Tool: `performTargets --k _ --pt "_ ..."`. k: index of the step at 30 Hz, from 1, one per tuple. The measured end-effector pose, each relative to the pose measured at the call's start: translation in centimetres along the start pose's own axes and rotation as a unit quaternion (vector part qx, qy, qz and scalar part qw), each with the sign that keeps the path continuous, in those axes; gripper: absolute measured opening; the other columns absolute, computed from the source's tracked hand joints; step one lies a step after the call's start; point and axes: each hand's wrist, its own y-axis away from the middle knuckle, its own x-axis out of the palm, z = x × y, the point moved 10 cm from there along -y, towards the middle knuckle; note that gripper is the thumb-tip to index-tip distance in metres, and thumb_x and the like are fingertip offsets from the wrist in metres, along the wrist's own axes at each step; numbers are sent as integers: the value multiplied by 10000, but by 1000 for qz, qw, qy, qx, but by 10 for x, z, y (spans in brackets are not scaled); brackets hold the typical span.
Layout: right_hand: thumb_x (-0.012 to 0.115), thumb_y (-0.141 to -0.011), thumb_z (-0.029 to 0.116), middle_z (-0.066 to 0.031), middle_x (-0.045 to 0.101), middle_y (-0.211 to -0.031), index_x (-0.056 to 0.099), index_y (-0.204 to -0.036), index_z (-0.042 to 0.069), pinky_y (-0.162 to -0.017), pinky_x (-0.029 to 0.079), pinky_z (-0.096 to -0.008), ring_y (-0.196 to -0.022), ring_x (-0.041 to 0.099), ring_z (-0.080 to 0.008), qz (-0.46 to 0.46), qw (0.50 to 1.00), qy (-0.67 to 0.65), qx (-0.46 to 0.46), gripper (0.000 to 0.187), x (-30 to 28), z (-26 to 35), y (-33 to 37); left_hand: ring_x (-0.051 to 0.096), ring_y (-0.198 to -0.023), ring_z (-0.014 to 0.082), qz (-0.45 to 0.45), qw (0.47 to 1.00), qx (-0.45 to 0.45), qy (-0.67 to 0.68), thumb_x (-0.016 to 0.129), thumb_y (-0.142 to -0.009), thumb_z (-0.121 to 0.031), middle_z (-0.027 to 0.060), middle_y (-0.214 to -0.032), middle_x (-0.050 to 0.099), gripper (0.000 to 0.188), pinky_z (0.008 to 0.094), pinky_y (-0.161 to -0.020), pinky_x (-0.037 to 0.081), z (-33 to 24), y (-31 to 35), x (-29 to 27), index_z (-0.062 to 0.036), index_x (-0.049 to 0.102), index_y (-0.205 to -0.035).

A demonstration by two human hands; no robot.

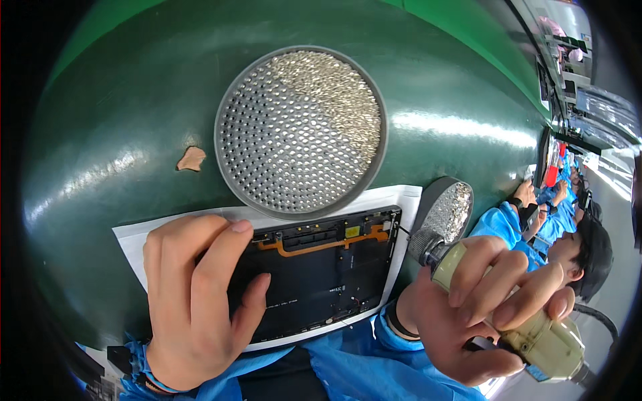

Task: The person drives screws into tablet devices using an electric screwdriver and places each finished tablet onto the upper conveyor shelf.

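My right hand [451,324] grips a cream-coloured electric screwdriver [550,344], its dark nose and thin bit reaching toward the right top corner of a flat black device housing [314,284]. An orange flex cable [301,251] and a yellow patch run along the housing's upper edge. At the housing's left side, my left hand [194,301] lies with its thumb apart and fingers bent, the fingertips near the upper left corner. Under the housing is a white sheet [409,198]. Just beyond stands a round grey tray [302,214] with screws seated in rows of holes and loose screws [341,93] heaped at its upper right.
A small dark oval container [432,198] of loose screws stands right of the housing, close to the screwdriver's nose. A torn brown scrap [191,159] lies on the green table [120,134] left of the tray. Co-workers in blue sleeves [498,224] sit along the right.
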Motion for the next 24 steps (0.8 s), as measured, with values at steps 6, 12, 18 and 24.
performTargets --k 6,12,18,24 --pt "858 -855 152 -21 531 -946 431 -1293 49 -500 432 -291 -578 495 -119 1 996 -17 84 621 -1 -17 3 577 -1126 401 9 1000 -8 -16 821 -701 85 218 -1272 571 723 484 -996 474 0 -1 2 20 571 -1376" --pt "900 -746 -32 -7 588 -905 458 -1338 95 -451 427 -320 -531 506 -145 -61 987 43 139 750 -4 -23 1 576 -1113 395 11 999 -6 -37 811 -720 60 220 -1257 569 698 490 -990 468 -5 -9 0 22 574 -1376" --pt "813 -959 297 -25 493 -962 419 -1269 12 -496 396 -227 -577 470 -69 51 996 -19 70 577 5 -32 -8 577 -1113 391 10 999 3 -39 804 -743 45 220 -1257 569 680 489 -985 470 -7 -12 1 22 569 -1380" --pt "776 -984 271 -7 504 -885 425 -1275 39 -486 404 -229 -548 462 -56 23 996 10 84 511 6 -35 -9 577 -1115 392 11 999 -3 -40 808 -762 30 223 -1257 570 651 488 -991 473 -8 -11 0 30 573 -1369"
